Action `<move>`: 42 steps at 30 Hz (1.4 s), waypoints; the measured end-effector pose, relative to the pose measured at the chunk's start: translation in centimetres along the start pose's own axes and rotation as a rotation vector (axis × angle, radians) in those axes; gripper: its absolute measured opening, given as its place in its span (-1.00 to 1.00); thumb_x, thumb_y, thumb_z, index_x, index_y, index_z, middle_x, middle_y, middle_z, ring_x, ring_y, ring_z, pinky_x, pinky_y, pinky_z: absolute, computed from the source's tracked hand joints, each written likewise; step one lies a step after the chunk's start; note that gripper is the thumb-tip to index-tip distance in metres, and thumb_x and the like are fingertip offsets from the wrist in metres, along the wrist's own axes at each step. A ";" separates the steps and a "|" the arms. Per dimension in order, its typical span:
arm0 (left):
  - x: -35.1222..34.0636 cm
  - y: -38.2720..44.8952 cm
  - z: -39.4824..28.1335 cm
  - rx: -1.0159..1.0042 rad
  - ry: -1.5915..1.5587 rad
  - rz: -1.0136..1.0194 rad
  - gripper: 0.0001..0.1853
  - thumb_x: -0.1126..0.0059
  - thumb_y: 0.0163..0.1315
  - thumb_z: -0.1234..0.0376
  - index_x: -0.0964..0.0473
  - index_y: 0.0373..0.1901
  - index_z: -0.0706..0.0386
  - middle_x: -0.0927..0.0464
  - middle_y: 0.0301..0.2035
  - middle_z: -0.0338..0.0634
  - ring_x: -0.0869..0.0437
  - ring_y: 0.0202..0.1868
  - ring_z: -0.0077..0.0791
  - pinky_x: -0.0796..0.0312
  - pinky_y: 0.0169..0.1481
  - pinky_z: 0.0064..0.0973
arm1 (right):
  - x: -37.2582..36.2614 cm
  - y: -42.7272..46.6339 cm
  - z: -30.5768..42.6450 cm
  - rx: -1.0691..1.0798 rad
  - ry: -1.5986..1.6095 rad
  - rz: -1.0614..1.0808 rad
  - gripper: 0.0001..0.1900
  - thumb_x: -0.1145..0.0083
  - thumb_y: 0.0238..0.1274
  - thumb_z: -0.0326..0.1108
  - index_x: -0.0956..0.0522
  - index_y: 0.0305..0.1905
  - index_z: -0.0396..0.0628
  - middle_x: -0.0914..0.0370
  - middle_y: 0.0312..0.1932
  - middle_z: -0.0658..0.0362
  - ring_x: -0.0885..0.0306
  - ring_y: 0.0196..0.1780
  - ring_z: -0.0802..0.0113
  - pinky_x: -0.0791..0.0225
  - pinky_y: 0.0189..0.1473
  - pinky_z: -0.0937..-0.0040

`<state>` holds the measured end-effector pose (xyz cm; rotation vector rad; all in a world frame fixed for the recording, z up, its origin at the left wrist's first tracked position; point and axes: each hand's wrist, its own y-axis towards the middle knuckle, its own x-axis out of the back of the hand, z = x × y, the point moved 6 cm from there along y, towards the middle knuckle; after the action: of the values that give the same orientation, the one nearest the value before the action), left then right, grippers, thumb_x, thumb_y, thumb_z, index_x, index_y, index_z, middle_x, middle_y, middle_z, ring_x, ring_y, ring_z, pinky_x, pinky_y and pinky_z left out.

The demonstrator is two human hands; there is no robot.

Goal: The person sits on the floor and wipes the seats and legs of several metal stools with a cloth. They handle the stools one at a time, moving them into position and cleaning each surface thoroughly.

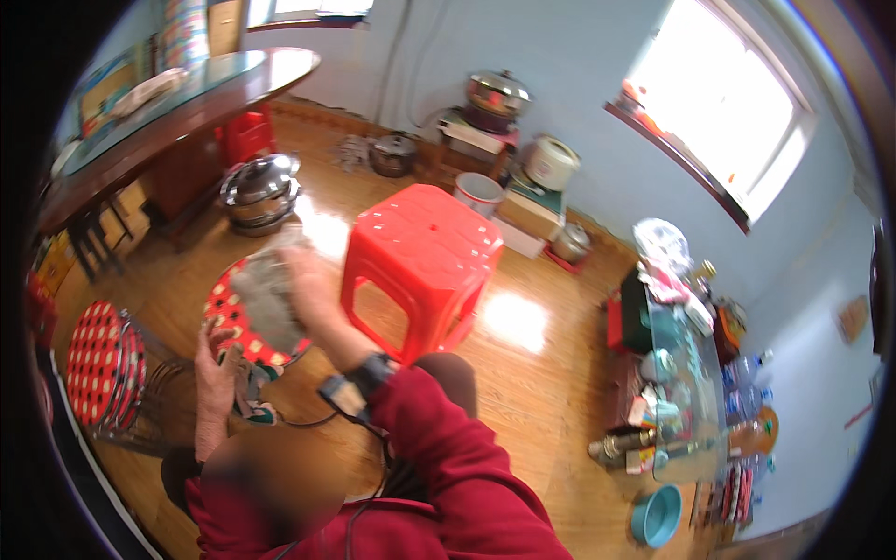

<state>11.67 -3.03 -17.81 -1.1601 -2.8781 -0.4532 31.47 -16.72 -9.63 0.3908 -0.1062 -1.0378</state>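
Note:
A round stool seat (217, 308) with a red, white and black dotted cover is before me, over the wood floor. My right hand (301, 280), blurred, presses a grey cloth (264, 297) onto its top and hides part of the cloth. My left hand (212, 374) grips the near left rim of the seat, fingers over the edge. A black band (374, 371) wraps my right wrist. Below the seat shows a green and grey thing (253, 392), too unclear to name. Close on the right stands a red plastic stool (423, 238).
Stacked dotted stools (105, 364) stand at left, near a glass-topped table (203, 91). A steel pot (260, 192) sits on the floor beyond the seat. A rice cooker (552, 162) and white bucket (479, 192) are by the wall. At right are a cluttered glass table (689, 385) and blue basin (656, 516).

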 end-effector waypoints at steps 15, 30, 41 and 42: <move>-3.5 4.5 2.4 0.021 0.819 0.167 -0.51 -0.37 0.05 0.29 -0.53 0.03 0.30 -0.56 -0.04 0.07 -0.60 0.05 0.10 -0.45 0.13 -0.16 | 38.7 -3.8 -19.0 -0.756 0.052 -1.091 -0.45 -0.08 0.39 0.24 -0.48 0.13 -0.04 -0.55 -0.25 0.19 -0.48 -0.29 0.32 -0.42 -0.24 0.29; -3.2 3.8 2.2 0.072 0.854 0.093 -0.43 -0.33 0.03 0.23 -0.52 0.12 0.27 -0.57 0.04 0.08 -0.61 0.10 0.09 -0.46 0.17 -0.13 | 44.7 -6.5 -21.9 -0.479 0.364 -1.024 -0.58 0.02 0.48 0.20 -0.47 -0.31 0.11 -0.39 -0.57 0.34 -0.34 -0.59 0.49 -0.22 -0.59 0.47; -2.8 3.2 2.3 0.012 0.822 0.037 -0.38 -0.37 0.06 0.16 -0.52 0.15 0.27 -0.56 0.06 0.05 -0.63 0.07 0.04 -0.50 0.13 -0.14 | 64.7 -21.9 -16.8 -0.258 0.105 -0.813 -0.58 -0.01 0.42 -0.13 -0.44 0.27 -0.03 -0.55 0.16 0.10 -0.60 0.11 0.11 -0.56 0.12 -0.09; -3.0 3.1 2.3 0.026 0.853 0.058 -0.37 -0.37 0.07 0.14 -0.51 0.17 0.27 -0.55 0.08 0.04 -0.64 0.08 0.02 -0.50 0.15 -0.15 | 65.9 -24.0 -15.9 -0.321 0.009 -0.894 -0.56 -0.04 0.40 -0.10 -0.45 0.29 -0.01 -0.54 0.17 0.10 -0.59 0.13 0.11 -0.55 0.12 -0.10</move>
<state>16.17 -2.28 -19.54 -0.7688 -2.0973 -0.6928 49.76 -79.53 -39.48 0.1357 0.2694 -1.9000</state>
